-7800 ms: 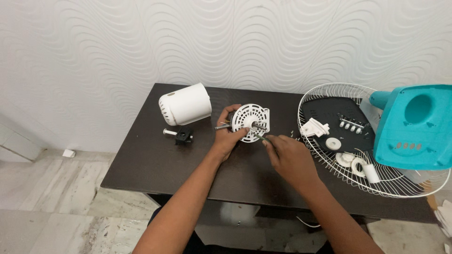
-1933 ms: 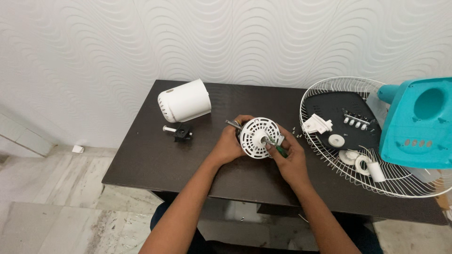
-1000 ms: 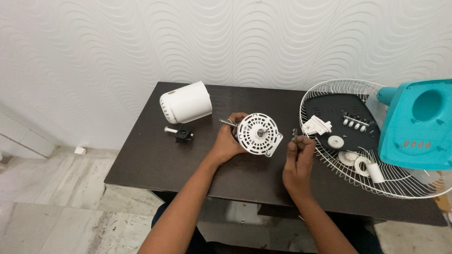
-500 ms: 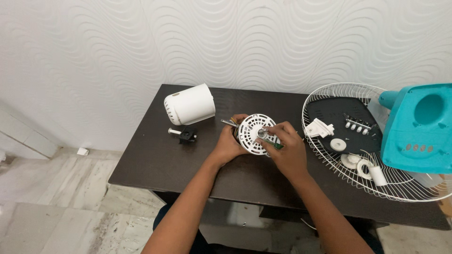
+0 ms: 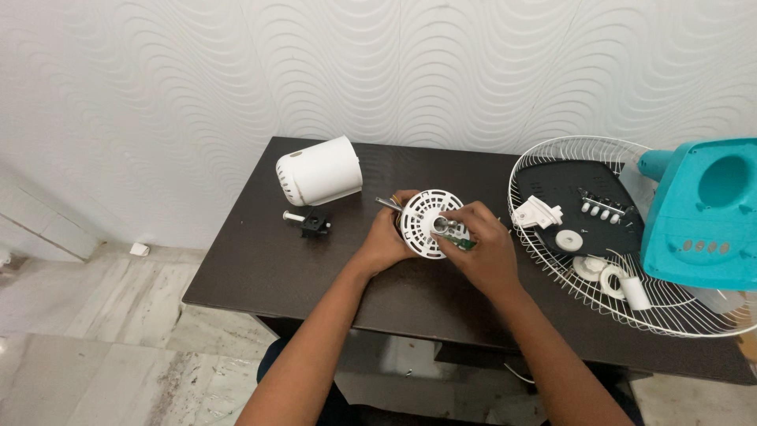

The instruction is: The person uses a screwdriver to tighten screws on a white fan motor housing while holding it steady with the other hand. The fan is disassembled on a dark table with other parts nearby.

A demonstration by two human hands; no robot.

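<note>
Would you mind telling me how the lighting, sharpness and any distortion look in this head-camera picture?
Head view: soft, even light with no harsh glare; the dark table shows only a dull sheen. The left hand, right hand and white vented disc are sharp. Wide-angle bending shows at the edges, where the wire fan guard and teal housing stretch.

teal housing (image 5: 702,213): cut by right edge | motor (image 5: 426,223): rear hidden by hands

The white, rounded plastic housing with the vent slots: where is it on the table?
In the head view, the white rounded plastic housing lies on its side at the back left of the dark table, just behind a small black part, left of both hands.
</note>
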